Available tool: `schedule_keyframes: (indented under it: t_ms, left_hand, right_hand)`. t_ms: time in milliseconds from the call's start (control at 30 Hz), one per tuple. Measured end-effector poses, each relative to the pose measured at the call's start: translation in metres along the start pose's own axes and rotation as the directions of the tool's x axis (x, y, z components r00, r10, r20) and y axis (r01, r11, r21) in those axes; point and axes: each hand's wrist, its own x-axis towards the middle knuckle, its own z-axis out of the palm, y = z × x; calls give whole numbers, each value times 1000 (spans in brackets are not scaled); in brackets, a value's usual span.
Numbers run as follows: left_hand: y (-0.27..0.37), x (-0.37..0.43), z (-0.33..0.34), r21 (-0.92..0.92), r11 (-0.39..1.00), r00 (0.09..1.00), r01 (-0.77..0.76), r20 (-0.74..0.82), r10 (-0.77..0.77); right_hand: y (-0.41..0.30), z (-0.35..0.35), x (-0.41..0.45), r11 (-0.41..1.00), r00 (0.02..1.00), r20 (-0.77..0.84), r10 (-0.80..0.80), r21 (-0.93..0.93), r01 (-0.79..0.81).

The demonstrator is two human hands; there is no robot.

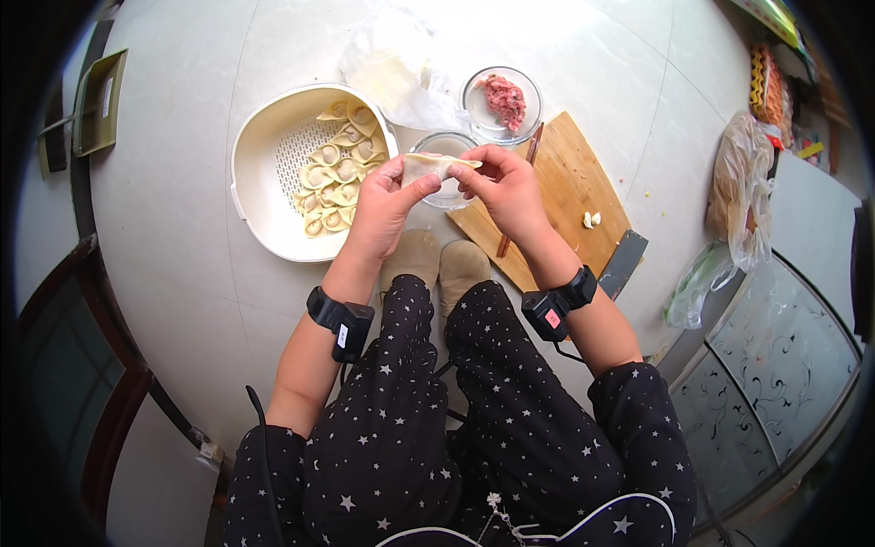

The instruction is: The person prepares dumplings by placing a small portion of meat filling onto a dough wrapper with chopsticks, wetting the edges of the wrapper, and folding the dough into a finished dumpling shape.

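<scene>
A folded dough wrapper (427, 166) is stretched between my two hands, above a clear glass bowl (448, 199). My left hand (389, 195) pinches its left side between thumb and fingers. At its right end, the thumb and fingers of my right hand (502, 188) grip the dough. To the left stands a white plastic basket (263, 225) with a perforated bottom, where several folded wontons (342, 171) lie in rows. Behind my right hand, a second glass bowl (475, 113) holds pink minced meat (504, 101). Whether filling lies inside the held wrapper cannot be seen.
A wooden cutting board (574, 178) lies at the right with chopsticks (504, 245), garlic cloves (592, 219) and a cleaver (623, 260). Behind the bowls sits a plastic bag (403, 68). Plastic bags (738, 184) stand by a cabinet (772, 355) at right; a dustpan (99, 102) is far left.
</scene>
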Motion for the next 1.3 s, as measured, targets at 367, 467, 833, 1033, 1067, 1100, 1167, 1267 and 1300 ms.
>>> schedule_keyframes:
  t_ms: [367,467,833,1033,1067,1100,1167,1267,1300]
  left_hand:
    - [-7,1,-4,20,1000,996,16,-92,-14]
    - [-7,0,-6,38,998,995,40,-91,-36]
    - [-11,0,-7,-26,997,991,67,-110,-70]
    - [-12,-1,-4,32,999,995,38,-97,-35]
    - [-12,-1,-5,78,996,996,38,-78,-32]
    - [-10,-1,-6,78,996,996,39,-80,-32]
    - [-6,-2,-7,170,981,996,94,-16,-93]
    - [-6,-1,1,186,981,999,47,-1,-48]
    - [-7,-1,1,186,981,999,47,-2,-47]
  right_hand:
    - [2,2,-2,999,995,95,-12,38,8]
    - [2,2,-3,999,998,51,-29,-15,30]
    - [13,-7,2,999,1000,11,-29,39,29]
    - [17,-10,4,994,999,-26,-43,-99,40]
    - [18,-8,4,962,987,-60,-148,-238,130]
    - [15,-6,3,963,987,-58,-147,-238,130]
    - [8,-2,2,885,967,9,-254,-402,236]
    - [17,-8,5,947,992,63,-107,-297,121]
    - [19,-8,5,975,999,47,23,-223,-12]
